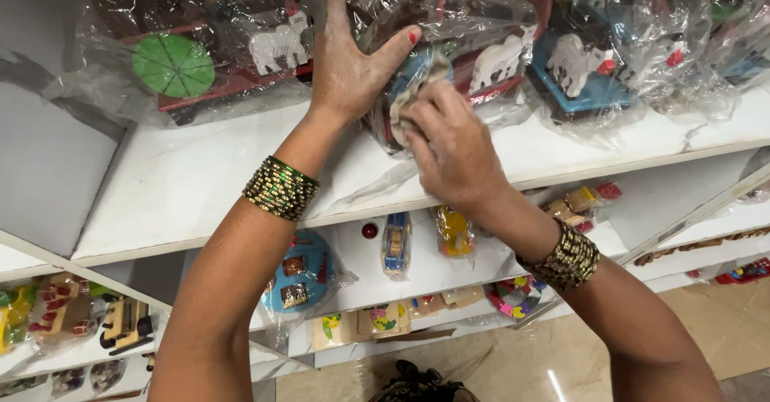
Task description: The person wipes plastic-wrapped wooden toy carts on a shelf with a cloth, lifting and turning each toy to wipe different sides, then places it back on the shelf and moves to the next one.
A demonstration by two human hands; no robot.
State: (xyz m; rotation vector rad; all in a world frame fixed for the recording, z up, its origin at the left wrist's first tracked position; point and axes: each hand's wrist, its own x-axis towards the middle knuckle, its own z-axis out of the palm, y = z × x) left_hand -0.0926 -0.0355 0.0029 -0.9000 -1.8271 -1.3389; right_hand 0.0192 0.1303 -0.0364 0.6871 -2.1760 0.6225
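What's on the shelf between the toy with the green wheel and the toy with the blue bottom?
In the head view, the middle plastic-wrapped toy stands between the green-wheel toy and the blue-based toy. The left hand steadies it and the right hand presses a cloth on it.

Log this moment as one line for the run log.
left hand: steadies wrapped toy | right hand: presses cloth on its wrap | where: top shelf

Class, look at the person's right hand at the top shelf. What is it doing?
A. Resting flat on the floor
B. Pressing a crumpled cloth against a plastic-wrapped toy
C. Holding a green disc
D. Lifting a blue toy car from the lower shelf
B: the right hand bunches a crumpled cloth against the plastic-wrapped toy on the white shelf, while the left hand steadies the wrapping from above.
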